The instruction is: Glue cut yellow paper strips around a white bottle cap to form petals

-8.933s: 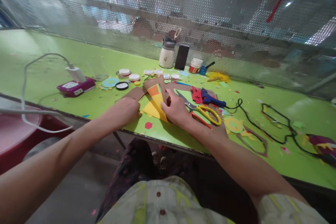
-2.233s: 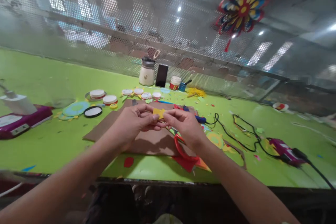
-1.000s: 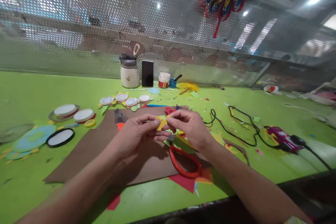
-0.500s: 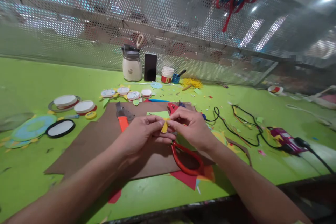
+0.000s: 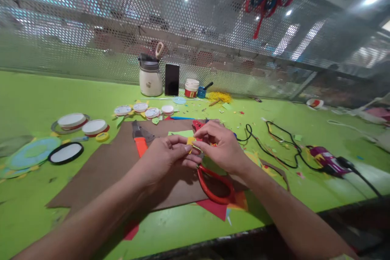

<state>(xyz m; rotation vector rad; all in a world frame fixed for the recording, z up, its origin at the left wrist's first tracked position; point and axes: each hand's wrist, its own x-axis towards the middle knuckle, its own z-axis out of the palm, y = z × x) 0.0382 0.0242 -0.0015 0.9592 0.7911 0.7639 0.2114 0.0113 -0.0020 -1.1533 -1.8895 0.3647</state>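
Between the fingertips of both hands is a small yellow paper piece (image 5: 190, 141), held above the brown board (image 5: 100, 174). My left hand (image 5: 170, 150) pinches its left side between thumb and index finger, the other fingers curled loosely below. From the right, my right hand (image 5: 217, 144) grips it with thumb and index finger. Under my right hand lie red-handled scissors (image 5: 215, 195), their blades mostly hidden. Left of my left hand rests a cutter with an orange handle (image 5: 140, 146). A light green paper (image 5: 181, 133) lies just behind the fingers.
White round lids (image 5: 71, 120) and a blue paper disc (image 5: 33, 152) lie at left. A white jug (image 5: 150, 81), a phone (image 5: 172, 80) and a small jar (image 5: 191, 88) stand behind. Black cable (image 5: 286, 138) runs right to a purple device (image 5: 327, 159). Red paper (image 5: 215, 209) lies near the front edge.
The yellow paper piece has been turned between the fingers, from a narrow hanging strip to a broader, squarer face. Both hands stay together over the board. The view has shifted slightly.
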